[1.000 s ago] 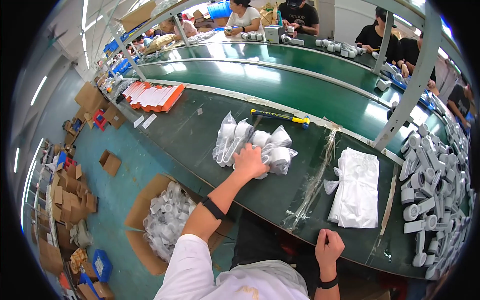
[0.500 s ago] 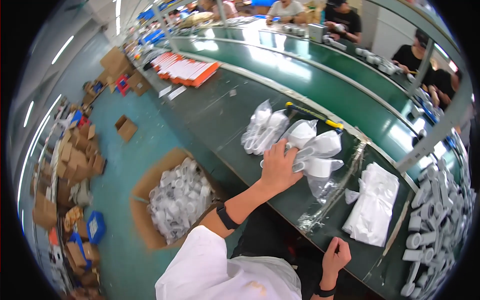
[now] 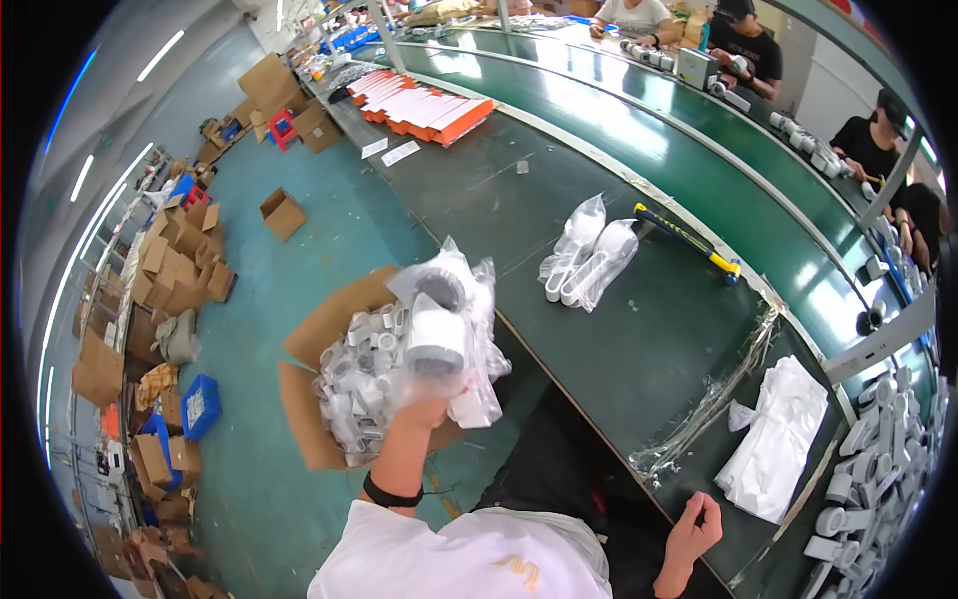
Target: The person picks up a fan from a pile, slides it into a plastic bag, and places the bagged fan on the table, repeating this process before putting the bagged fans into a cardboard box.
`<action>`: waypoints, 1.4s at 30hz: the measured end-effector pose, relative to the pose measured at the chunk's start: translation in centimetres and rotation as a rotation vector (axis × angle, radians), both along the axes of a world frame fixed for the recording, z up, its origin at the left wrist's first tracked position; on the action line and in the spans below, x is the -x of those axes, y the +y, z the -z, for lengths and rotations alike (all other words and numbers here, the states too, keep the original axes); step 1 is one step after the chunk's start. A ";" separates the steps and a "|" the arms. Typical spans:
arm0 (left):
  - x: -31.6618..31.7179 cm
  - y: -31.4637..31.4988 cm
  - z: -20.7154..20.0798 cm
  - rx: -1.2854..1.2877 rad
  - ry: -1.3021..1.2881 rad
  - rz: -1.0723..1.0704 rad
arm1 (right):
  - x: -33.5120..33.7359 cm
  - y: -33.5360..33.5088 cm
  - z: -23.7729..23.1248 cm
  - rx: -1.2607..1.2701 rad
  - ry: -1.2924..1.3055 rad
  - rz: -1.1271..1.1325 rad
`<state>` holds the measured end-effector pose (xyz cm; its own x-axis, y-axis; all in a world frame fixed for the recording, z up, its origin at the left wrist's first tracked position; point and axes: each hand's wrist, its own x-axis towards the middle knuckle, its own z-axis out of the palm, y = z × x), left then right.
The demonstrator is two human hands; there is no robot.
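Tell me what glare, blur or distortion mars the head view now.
Head view: white glare streaks the green conveyor; head view: the left hand and its bagged parts look blurred, the bagged pair on the table crisper; head view: lens distortion bows the conveyor's edges, corners black.

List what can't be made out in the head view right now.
All head view:
- Left hand: most fingers hidden by the bagged parts it holds; blurred too.
- Bagged parts: exact count, hidden by overlap.
- Cardboard box: right side, behind those bags.
- Loose grey-white parts: pile cut off by the dark fisheye rim.
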<state>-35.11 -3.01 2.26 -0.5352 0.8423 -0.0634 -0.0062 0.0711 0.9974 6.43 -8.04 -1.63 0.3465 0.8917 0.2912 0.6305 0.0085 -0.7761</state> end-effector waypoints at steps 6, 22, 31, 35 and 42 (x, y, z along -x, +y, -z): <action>-6.9 2.8 2.7 -0.312 -0.507 0.470 | 6.1 1.3 -6.2 -0.061 0.267 -0.511; -19.3 5.4 5.1 -0.084 -0.928 0.935 | 5.6 6.0 -3.0 0.289 1.033 -0.442; -20.0 6.3 3.4 0.199 -0.731 0.932 | 4.6 7.3 -2.2 0.283 1.334 -0.338; -20.8 5.8 1.5 0.147 -0.772 0.914 | 5.0 7.6 -2.0 0.264 1.407 -0.282; -19.7 5.5 1.5 0.124 -0.708 0.816 | 5.6 7.4 -1.7 0.163 1.351 -0.288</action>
